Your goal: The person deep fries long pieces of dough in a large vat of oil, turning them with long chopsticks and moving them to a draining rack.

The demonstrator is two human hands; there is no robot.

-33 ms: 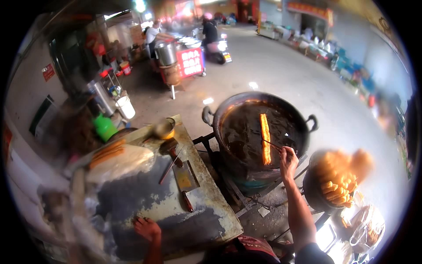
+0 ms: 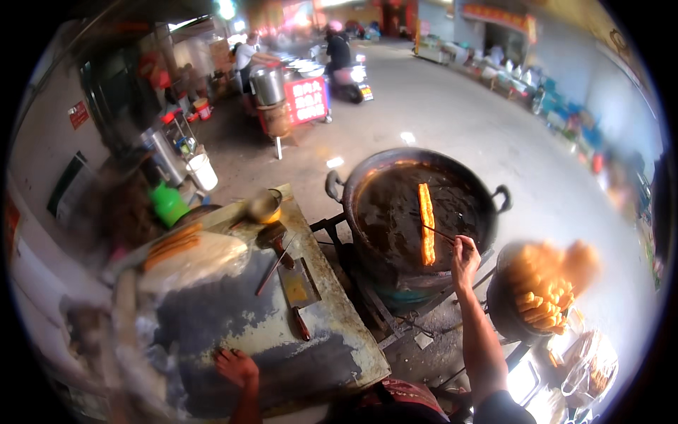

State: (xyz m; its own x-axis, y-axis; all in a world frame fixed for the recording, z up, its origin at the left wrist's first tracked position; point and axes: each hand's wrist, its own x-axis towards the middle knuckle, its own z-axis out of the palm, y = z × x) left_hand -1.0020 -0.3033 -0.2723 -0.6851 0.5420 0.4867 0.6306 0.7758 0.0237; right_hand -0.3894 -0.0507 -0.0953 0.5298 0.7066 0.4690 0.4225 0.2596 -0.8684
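Observation:
A long golden fried dough stick (image 2: 426,225) floats in dark oil inside a large black wok-like pot (image 2: 349,212). My right hand (image 2: 464,260) is closed around thin dark chopsticks (image 2: 439,232) over the pot's near right side. Their tips touch or lie right beside the dough stick. On the near part of the worktable (image 2: 282,378), my left hand (image 2: 236,366) rests with its fingers spread and nothing in them. Nearest beyond it lie a flat metal scraper or cleaver with a dark handle (image 2: 301,324) and a thin stick (image 2: 275,265).
A basket of fried dough sticks (image 2: 544,304) stands right of the pot, partly blurred. Two handles stick out from the pot's rim. Pale dough (image 2: 194,261) lies on the table's far left. Farther off are a red food cart (image 2: 306,99), a green gas bottle (image 2: 167,205) and a white bucket (image 2: 203,172).

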